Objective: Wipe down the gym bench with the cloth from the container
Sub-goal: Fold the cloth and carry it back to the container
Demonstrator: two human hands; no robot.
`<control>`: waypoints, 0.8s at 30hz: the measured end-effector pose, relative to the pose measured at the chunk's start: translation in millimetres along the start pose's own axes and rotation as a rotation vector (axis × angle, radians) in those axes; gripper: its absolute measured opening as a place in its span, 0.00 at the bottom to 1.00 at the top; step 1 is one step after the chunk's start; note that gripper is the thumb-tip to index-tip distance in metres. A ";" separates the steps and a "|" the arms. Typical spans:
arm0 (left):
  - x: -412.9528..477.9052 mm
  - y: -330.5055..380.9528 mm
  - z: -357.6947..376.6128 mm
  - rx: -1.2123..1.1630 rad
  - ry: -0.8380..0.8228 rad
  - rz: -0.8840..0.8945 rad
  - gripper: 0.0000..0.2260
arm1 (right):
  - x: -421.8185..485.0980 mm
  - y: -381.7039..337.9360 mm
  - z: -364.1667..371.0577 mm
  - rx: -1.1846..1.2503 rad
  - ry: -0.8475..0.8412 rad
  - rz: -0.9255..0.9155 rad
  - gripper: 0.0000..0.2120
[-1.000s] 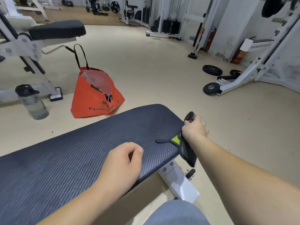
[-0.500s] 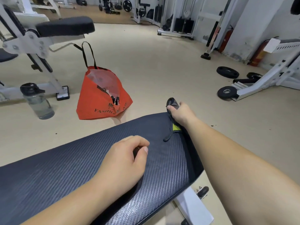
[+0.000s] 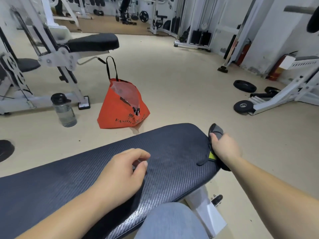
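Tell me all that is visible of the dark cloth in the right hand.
The cloth is dark grey to black, apparently soft fabric, bunched up. The right hand grips it at the right end of the bench pad. One rounded fold sticks out above the thumb; another part shows below the wrist, past the pad's edge. A small yellow-green patch shows beside the hand, and a thin black strap lies on the pad.

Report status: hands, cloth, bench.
Right hand grips the dark cloth at the right end of the bench pad. Left hand rests on the pad, loosely curled, holding nothing. Orange bag, water bottle on the floor beyond, off the pad.
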State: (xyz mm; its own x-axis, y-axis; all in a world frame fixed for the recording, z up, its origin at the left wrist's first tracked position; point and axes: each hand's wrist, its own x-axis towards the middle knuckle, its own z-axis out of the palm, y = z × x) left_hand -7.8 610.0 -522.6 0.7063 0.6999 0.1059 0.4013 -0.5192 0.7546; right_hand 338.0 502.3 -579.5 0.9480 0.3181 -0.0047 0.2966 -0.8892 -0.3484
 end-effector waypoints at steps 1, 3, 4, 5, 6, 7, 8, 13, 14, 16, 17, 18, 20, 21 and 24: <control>-9.4 -0.8 -8.5 -0.015 0.005 -0.014 0.08 | -14.3 -2.4 -8.3 -0.020 0.027 -0.036 0.31; -26.3 -3.2 -22.9 -0.053 0.014 -0.040 0.09 | -50.6 -26.4 -28.0 0.057 0.005 -0.136 0.30; -33.9 -5.0 -28.6 -0.075 0.014 -0.058 0.09 | -73.8 -46.7 -37.7 0.194 -0.073 -0.177 0.29; -41.0 -6.7 -34.0 -0.104 0.018 -0.078 0.09 | -99.7 -70.8 -45.6 0.378 -0.204 -0.193 0.29; -47.5 -9.6 -39.5 -0.139 0.029 -0.105 0.08 | -127.0 -96.8 -51.6 0.582 -0.384 -0.183 0.29; -54.2 -13.3 -46.8 -0.187 0.051 -0.145 0.07 | -154.0 -121.4 -53.7 0.779 -0.586 -0.147 0.30; -60.8 -17.4 -56.8 -0.248 0.074 -0.205 0.07 | -180.2 -144.6 -52.9 0.948 -0.780 -0.103 0.31; -93.2 -51.6 -133.6 -0.749 0.109 -0.494 0.20 | -285.5 -235.2 -18.8 1.350 -1.403 -0.002 0.32; -99.2 -63.6 -149.1 -0.832 0.137 -0.522 0.19 | -298.8 -251.1 -8.6 1.362 -1.455 -0.007 0.30; -108.4 -91.0 -178.9 -0.958 0.234 -0.576 0.16 | -321.0 -281.7 11.3 1.380 -1.539 -0.006 0.31; -110.8 -105.1 -193.4 -1.012 0.281 -0.601 0.14 | -329.0 -297.4 20.8 1.381 -1.579 0.006 0.33; -111.3 -118.4 -207.4 -1.039 0.317 -0.612 0.13 | -335.1 -312.8 30.2 1.360 -1.619 0.011 0.35; -108.2 -138.7 -233.6 -0.967 0.370 -0.608 0.13 | -342.8 -340.8 40.2 1.246 -1.662 -0.028 0.36; -104.6 -144.1 -247.5 -0.904 0.401 -0.615 0.14 | -343.2 -355.9 44.1 1.173 -1.663 -0.066 0.35; -91.6 -140.5 -281.9 -0.846 0.452 -0.631 0.13 | -341.4 -391.0 33.5 0.981 -1.629 -0.225 0.28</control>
State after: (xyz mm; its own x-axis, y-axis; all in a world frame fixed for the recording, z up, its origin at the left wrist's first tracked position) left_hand -293.3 757.1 -455.8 0.1756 0.9193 -0.3522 -0.0322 0.3629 0.9313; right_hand -105.5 752.4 -473.0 -0.2759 0.8580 -0.4333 -0.3316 -0.5081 -0.7949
